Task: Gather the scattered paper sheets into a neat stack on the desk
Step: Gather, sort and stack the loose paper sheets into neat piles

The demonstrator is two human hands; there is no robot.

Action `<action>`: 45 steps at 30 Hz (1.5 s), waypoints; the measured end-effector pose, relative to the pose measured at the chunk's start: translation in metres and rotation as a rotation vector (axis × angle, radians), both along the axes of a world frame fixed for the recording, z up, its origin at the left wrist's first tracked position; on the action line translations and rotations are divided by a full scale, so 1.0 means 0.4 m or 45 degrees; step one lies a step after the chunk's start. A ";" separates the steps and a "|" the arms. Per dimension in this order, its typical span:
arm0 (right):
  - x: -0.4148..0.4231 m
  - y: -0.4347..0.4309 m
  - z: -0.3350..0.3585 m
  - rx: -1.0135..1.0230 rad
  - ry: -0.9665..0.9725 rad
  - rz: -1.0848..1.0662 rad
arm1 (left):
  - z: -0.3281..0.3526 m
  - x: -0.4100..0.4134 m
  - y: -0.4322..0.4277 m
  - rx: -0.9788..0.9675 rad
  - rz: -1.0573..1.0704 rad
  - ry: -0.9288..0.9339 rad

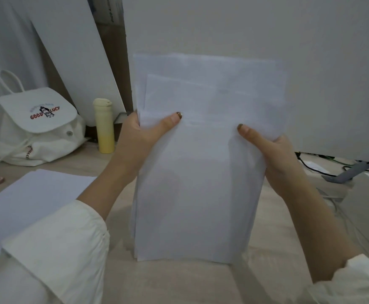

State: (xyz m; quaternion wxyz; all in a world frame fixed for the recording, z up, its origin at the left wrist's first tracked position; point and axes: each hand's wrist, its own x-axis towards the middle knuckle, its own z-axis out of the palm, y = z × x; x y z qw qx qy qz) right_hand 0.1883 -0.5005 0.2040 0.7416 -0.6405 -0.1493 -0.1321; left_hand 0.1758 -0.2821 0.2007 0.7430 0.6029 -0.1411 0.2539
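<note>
Upright bundle of sheets (198, 183), long axis vertical, bottom edge seemingly on tabletop (179, 281), top edges uneven. Side edges pinched by left grip (139, 137) and right grip (273, 154). One loose sheet (25, 198) flat at near left, nearest left grip.

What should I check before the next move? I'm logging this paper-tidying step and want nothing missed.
1. Left hand grips the bundle at its left edge: ok.
2. Right hand grips its right edge: ok.
3. Bundle stands upright, lower edge at the desk: ok.
4. Top edges level: not ok, sheets staggered.
5. All sheets gathered: not ok, a loose sheet lies flat on the left.
6. Yellow bottle stands apart from the bundle: ok.
</note>
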 end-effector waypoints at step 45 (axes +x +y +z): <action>-0.064 -0.067 -0.282 0.046 0.193 -0.053 | -0.280 -0.057 -0.027 0.102 0.048 0.269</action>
